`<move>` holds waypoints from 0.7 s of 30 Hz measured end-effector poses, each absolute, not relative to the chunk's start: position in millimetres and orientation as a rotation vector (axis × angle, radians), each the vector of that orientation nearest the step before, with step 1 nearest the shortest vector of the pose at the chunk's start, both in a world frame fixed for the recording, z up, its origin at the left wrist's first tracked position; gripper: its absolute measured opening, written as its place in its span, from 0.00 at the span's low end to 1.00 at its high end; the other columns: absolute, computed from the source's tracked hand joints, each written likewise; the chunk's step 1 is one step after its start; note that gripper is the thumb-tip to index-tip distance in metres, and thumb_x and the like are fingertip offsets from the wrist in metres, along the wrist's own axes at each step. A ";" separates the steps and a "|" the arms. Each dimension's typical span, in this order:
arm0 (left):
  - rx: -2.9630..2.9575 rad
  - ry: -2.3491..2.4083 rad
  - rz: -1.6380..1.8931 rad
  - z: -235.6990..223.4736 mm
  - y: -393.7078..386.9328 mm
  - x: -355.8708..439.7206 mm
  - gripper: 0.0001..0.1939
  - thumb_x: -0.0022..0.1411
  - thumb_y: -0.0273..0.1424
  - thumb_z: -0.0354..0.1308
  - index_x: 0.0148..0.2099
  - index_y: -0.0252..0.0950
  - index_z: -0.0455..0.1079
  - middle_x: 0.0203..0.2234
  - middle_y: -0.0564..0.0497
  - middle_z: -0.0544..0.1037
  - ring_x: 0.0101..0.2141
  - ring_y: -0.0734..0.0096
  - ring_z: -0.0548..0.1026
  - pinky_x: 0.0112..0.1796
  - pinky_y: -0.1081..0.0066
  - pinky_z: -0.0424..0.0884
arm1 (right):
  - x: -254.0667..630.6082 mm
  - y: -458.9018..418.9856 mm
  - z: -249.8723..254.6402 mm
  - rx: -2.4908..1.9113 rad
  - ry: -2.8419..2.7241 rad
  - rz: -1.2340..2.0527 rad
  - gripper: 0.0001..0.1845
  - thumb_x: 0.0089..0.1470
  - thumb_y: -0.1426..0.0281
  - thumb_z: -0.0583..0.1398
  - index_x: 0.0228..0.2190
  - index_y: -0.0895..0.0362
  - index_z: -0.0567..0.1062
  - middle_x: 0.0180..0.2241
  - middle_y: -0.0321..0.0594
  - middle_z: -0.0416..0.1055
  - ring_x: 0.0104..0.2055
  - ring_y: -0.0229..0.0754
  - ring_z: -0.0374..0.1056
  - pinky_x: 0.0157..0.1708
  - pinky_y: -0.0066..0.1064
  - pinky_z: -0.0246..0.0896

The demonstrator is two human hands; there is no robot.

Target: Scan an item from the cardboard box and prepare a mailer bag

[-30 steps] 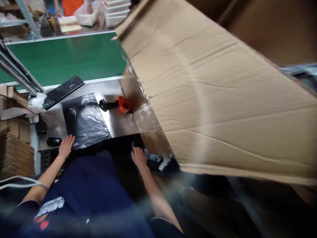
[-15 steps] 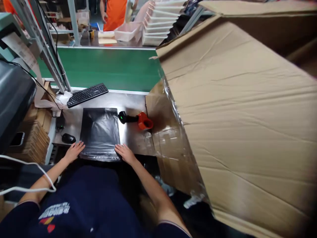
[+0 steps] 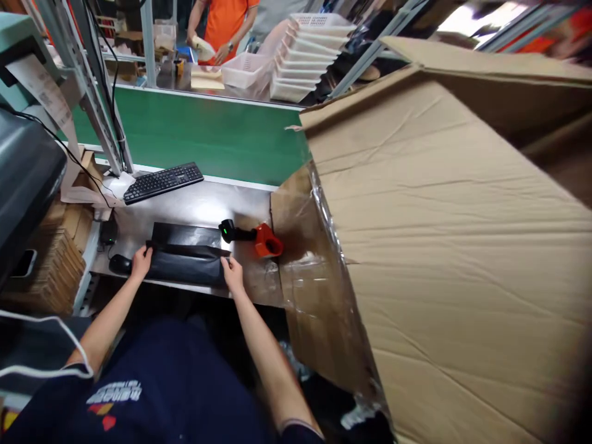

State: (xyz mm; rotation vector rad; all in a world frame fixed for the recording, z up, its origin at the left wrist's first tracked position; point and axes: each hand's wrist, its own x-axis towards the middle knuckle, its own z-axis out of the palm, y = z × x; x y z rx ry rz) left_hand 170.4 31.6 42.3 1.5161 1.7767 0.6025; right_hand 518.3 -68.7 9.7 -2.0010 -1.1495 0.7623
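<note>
A black plastic mailer bag (image 3: 185,253) lies on the steel worktop (image 3: 198,203), its near half folded up and over the far half. My left hand (image 3: 140,262) pinches the folded edge at the bag's left end. My right hand (image 3: 232,273) grips the same edge at the right end. Just beyond my right hand a black barcode scanner (image 3: 231,231) rests in an orange stand (image 3: 267,241).
A black keyboard (image 3: 163,181) and a mouse (image 3: 119,263) sit left of the bag. A big cardboard box (image 3: 453,246) wrapped partly in film fills the right side. Behind runs a green conveyor belt (image 3: 198,132); a person in orange (image 3: 226,24) works beyond it by stacked white trays (image 3: 305,61).
The bag lay flat with my hands at its near corners; now both hands have lifted the near edge and folded it away from me.
</note>
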 end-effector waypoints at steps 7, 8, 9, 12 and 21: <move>1.457 2.039 0.388 29.7 74.5 211.3 0.20 0.76 0.40 0.50 0.49 0.31 0.77 0.38 0.31 0.82 0.46 0.41 0.81 0.46 0.57 0.70 | 508.4 -9.0 7.8 -2.408 -1.103 0.757 0.19 0.68 0.57 0.50 0.36 0.55 0.73 0.34 0.49 0.73 0.37 0.52 0.71 0.43 0.44 0.66; 1.453 2.050 0.345 28.3 78.5 211.5 0.20 0.76 0.41 0.50 0.50 0.30 0.77 0.38 0.29 0.82 0.46 0.39 0.81 0.46 0.55 0.71 | 509.2 -6.5 8.7 -2.454 -1.116 0.786 0.20 0.69 0.56 0.51 0.38 0.56 0.75 0.35 0.51 0.74 0.38 0.52 0.71 0.44 0.44 0.67; 1.455 2.055 0.307 27.5 81.6 210.8 0.21 0.75 0.41 0.50 0.50 0.30 0.77 0.38 0.29 0.82 0.46 0.38 0.81 0.46 0.54 0.72 | 510.2 -5.1 10.1 -2.497 -1.128 0.813 0.20 0.69 0.56 0.52 0.40 0.57 0.76 0.35 0.52 0.74 0.39 0.53 0.72 0.44 0.45 0.67; 1.483 2.054 0.235 28.5 82.9 209.1 0.22 0.75 0.42 0.51 0.55 0.30 0.76 0.42 0.30 0.83 0.48 0.38 0.81 0.49 0.52 0.73 | 509.5 -6.9 18.5 -2.597 -1.156 0.834 0.23 0.69 0.57 0.54 0.49 0.62 0.78 0.39 0.58 0.76 0.44 0.58 0.74 0.49 0.51 0.67; 2.344 1.485 0.020 17.3 51.4 271.8 0.31 0.76 0.38 0.46 0.78 0.43 0.55 0.77 0.46 0.49 0.76 0.50 0.46 0.72 0.40 0.44 | 428.0 -1.5 27.7 -2.149 -1.953 0.640 0.31 0.74 0.61 0.49 0.73 0.52 0.58 0.77 0.45 0.43 0.78 0.57 0.36 0.74 0.60 0.30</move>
